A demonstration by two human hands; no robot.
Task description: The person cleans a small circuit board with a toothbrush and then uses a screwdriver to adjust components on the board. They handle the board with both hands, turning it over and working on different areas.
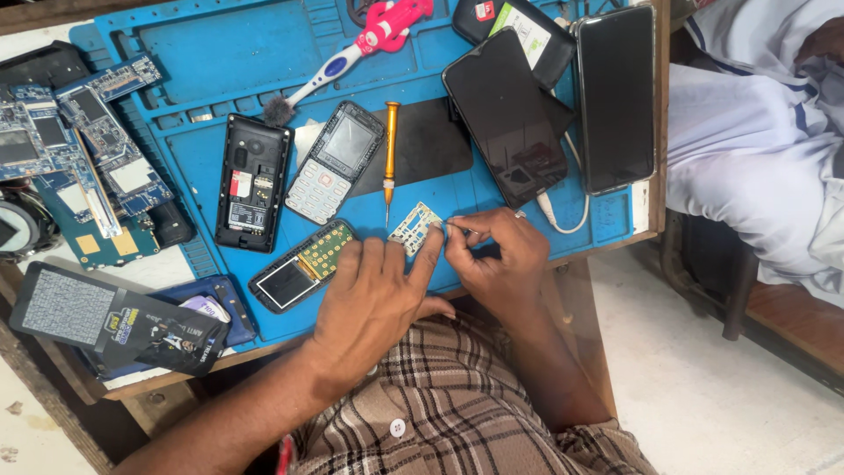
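A small keypad sheet [415,227] is pinned flat on the blue mat [202,53] by the left hand [374,299], fingers extended. A thin metal tool [459,229] is pinched by the right hand [497,259]. An orange screwdriver [390,149] lies just beside.

Two dark smartphone screens [615,97] top right; small grey keypad-phone screen [349,141] mid-mat; flat black package [114,321] bottom left; white-red label [240,183] inside open phone back.

A matt blue rubbery mat [422,66] covers the worn wooden counter [655,132], with glossy black glass smartphones [615,97] at two o'clock. A small keypad sheet [413,229] with metallic contacts lies at centre; a screwdriver [389,145] at twelve o'clock shows a shiny orange metal handle; the shirt [457,405] is soft checked cloth.
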